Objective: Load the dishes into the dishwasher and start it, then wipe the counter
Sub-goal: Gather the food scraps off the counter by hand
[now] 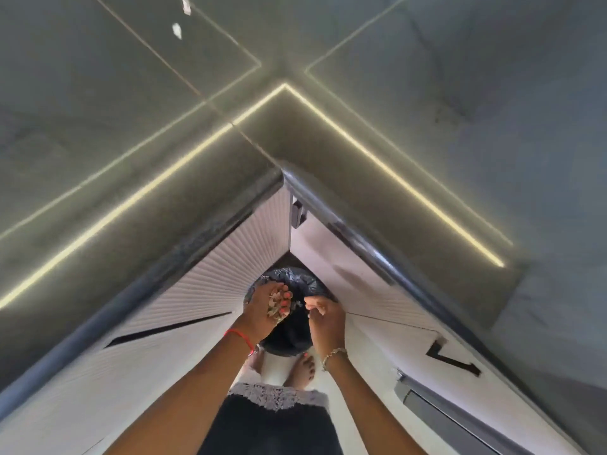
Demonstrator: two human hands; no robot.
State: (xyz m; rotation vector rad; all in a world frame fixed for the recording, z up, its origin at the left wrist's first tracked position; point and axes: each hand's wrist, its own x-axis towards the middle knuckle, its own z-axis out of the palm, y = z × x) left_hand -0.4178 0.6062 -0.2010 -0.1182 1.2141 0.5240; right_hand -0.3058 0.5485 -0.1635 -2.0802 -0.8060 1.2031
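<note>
Counter (131, 159) is seen from above: grey stone, L-shaped, its inner corner at mid-frame, and most of the view is filled by it. Two bright light lines (394, 172) are reflected across its surface, meeting in a V near the corner. Two white flecks (177, 29) are noted on the far left stretch. Ribbed white cabinet fronts (210, 290) are set below both edges, closing into the corner. A grey bar handle (443, 412) is fixed to the lower right front. A round bin (292, 333), lined with a black bag, is placed on the floor in the corner, between the fronts. Both hands are held over it. The left hand (262, 310) is cupped palm-up, fingers curled round a small heap of pale scraps (274, 307). The right hand (328, 320) is held just beside it, fingers curled in toward the thumb; whether anything is pinched cannot be told. A red thread (239, 336) is worn on the left wrist, a bead bracelet (333, 354) on the right. A bare foot (303, 369) is seen just beside the bin.
</note>
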